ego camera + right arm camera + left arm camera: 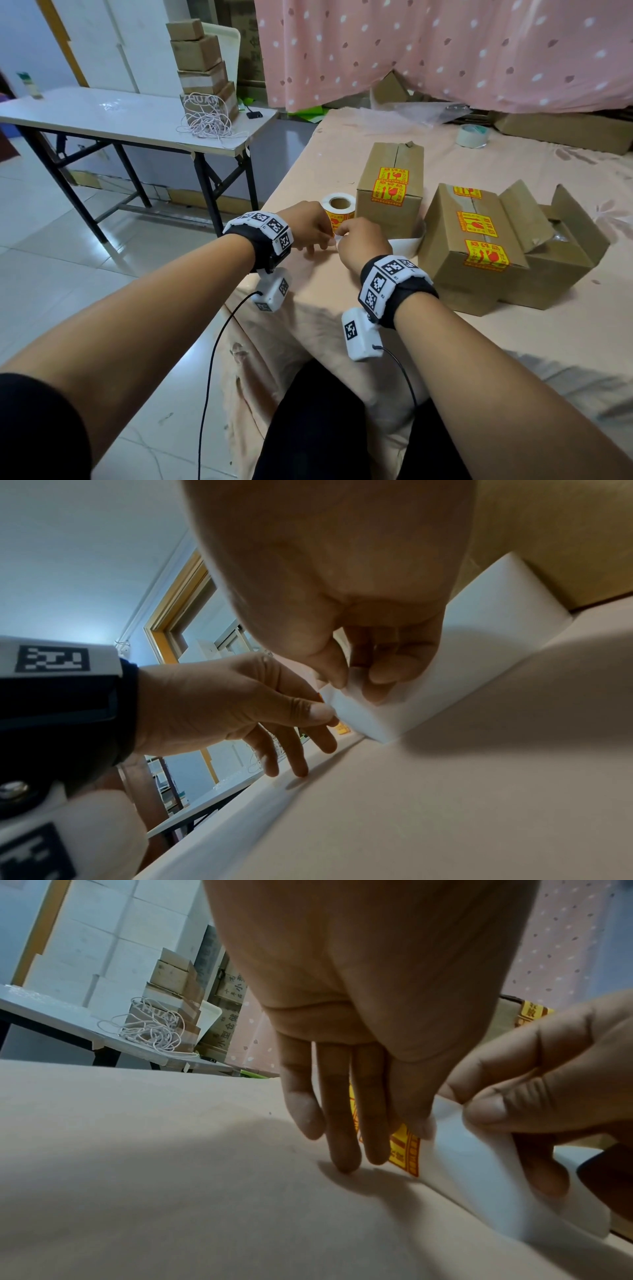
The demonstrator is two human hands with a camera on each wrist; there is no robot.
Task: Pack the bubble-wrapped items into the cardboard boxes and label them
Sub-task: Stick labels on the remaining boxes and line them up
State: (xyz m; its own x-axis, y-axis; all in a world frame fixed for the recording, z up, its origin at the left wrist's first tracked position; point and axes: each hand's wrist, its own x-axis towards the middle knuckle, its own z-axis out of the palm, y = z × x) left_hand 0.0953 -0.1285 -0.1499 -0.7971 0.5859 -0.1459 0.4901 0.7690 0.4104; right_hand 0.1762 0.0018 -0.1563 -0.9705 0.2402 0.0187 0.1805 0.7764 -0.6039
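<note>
A roll of yellow fragile labels (339, 205) stands on the peach-covered bed beside an upright cardboard box (390, 205) that bears two labels. My left hand (313, 233) pinches a yellow label (407, 1150) between thumb and forefinger, its other fingers touching the sheet. My right hand (356, 240) pinches the white backing strip (486, 1172), which trails right toward the boxes (406, 245). A closed box (469, 246) carries three labels. Behind it an open box (568, 260) shows bubble wrap (561, 233) inside.
A tape roll (472, 136) lies far back on the bed, with another carton (565, 130) by the pink curtain. To the left, a white folding table (102, 116) holds stacked small boxes (202, 68) and a tangled cord (209, 120). The bed edge runs just under my wrists.
</note>
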